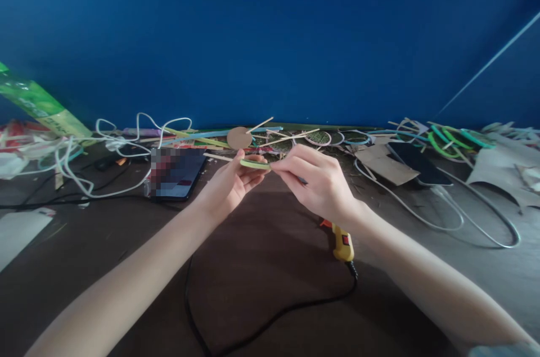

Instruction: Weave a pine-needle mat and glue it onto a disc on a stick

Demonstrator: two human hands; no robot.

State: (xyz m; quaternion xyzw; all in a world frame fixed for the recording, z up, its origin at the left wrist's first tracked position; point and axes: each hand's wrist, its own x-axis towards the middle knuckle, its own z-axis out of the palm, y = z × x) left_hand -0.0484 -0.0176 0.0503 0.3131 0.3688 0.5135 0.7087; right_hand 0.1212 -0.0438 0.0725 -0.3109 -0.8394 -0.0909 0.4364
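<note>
My left hand [225, 185] holds a small flat piece with a pale green edge [255, 165] between thumb and fingers, seen nearly edge-on. At that piece's right end, the thumb and forefinger of my right hand [320, 180] are pinched together; what is between their tips is too small to make out clearly, perhaps the end of the green strip. Below my right wrist lies a yellow glue gun [342, 243], its front part hidden by the hand. Just beyond my left hand is a round brown cardboard disc [239, 138] with a thin stick beside it.
A tablet [179, 174] lies left of my hands; a dark phone [417, 163] lies on cardboard at right. White cables [122, 195] and coloured strips [447, 140] clutter the back edge. A green bottle [40, 101] leans at left. A black cord [291, 307] loops across the front of the table.
</note>
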